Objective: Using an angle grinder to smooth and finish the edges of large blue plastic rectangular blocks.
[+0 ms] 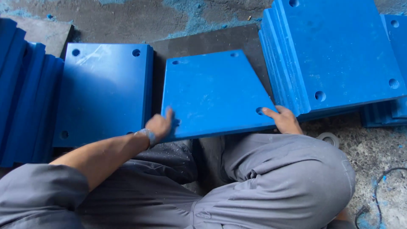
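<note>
We sit on a rough concrete floor (373,148) stained with blue dust, grey trousers drawn up beneath us, with a dark mat (212,40) under the work. The plate (214,93), a blue trapezoid with holes near its corners, lies flat on the mat just ahead of our knees; its narrow end points away from us and its wide edge runs left to right along our lap. Our left hand (159,125) grips the near left corner, fingers curled over the edge, somewhat blurred. Our right hand (284,120) holds the near right corner, thumb on top beside a hole. A rectangular slab (104,91) lies left; a stack (335,55) rises right.
</note>
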